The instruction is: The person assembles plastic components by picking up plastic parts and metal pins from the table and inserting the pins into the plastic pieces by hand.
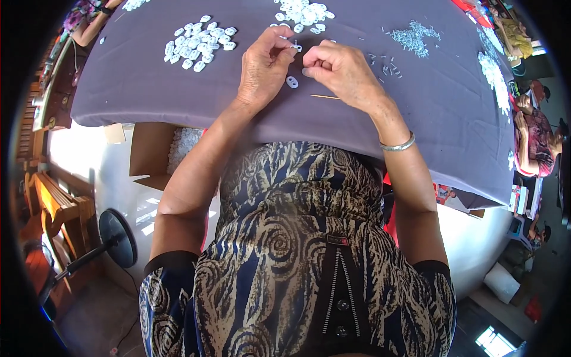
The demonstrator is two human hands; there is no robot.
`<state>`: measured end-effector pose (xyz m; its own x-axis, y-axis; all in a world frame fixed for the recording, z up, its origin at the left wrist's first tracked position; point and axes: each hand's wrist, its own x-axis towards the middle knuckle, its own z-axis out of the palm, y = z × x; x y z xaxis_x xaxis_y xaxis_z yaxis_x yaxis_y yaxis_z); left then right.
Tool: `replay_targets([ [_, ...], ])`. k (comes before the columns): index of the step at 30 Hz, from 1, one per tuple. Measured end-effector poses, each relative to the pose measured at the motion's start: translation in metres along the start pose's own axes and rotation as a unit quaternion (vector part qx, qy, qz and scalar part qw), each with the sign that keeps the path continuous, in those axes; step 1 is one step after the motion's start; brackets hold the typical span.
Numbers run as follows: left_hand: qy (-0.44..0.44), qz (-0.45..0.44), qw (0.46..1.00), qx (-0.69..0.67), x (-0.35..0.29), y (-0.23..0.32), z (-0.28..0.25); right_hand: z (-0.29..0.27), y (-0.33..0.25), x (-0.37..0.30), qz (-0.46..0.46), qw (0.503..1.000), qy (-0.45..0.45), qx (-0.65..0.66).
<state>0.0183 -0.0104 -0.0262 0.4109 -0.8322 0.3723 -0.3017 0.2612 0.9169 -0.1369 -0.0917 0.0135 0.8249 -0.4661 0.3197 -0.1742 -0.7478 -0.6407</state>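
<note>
Over the cloth-covered table, my left hand (264, 65) pinches a small white oval plastic piece (298, 49) between thumb and forefinger. A thin metal pin (295, 43) seems to stand up from that piece. My right hand (342, 71), just to the right and apart from it, has its thumb and fingertips pressed together; whatever is in them is too small to make out. Below and between the hands lies another white oval piece (291, 82) with holes. A thin wooden toothpick (325, 96) rests on the cloth under my right hand.
White oval pieces lie in one pile (200, 43) at left and another pile (302, 13) at the far middle. Small metal pins (413, 38) are heaped at right, with several strewn nearer. An open cardboard box (156, 152) stands below the table's left edge. Other people (535, 140) sit around the table.
</note>
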Motion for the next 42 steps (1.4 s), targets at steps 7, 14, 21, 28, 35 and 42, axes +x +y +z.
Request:
replay_targets([
  [7, 0.017, -0.033, 0.999, -0.009, 0.002, -0.002, -0.001, 0.009, 0.006, -0.002, -0.076, 0.991, -0.005, -0.106],
  [14, 0.027, -0.040, 0.998, -0.027, 0.002, 0.000, 0.000, 0.010, -0.002, -0.006, -0.057, 0.983, 0.006, -0.177],
  [21, 0.024, -0.049, 0.998, -0.021, 0.002, -0.001, -0.001, 0.008, 0.009, -0.001, -0.013, 0.982, 0.058, -0.177],
  [28, 0.027, -0.021, 0.999, -0.023, 0.003, -0.002, 0.001, 0.006, 0.013, 0.001, 0.155, 0.975, 0.072, 0.139],
  [35, 0.020, -0.021, 1.000, -0.010, 0.002, -0.001, 0.000, -0.003, 0.004, 0.000, 0.045, 0.995, -0.004, -0.084],
  [42, -0.016, -0.027, 0.998, -0.046, -0.002, 0.008, 0.003, -0.012, 0.014, 0.000, 0.085, 0.995, 0.045, 0.026],
])
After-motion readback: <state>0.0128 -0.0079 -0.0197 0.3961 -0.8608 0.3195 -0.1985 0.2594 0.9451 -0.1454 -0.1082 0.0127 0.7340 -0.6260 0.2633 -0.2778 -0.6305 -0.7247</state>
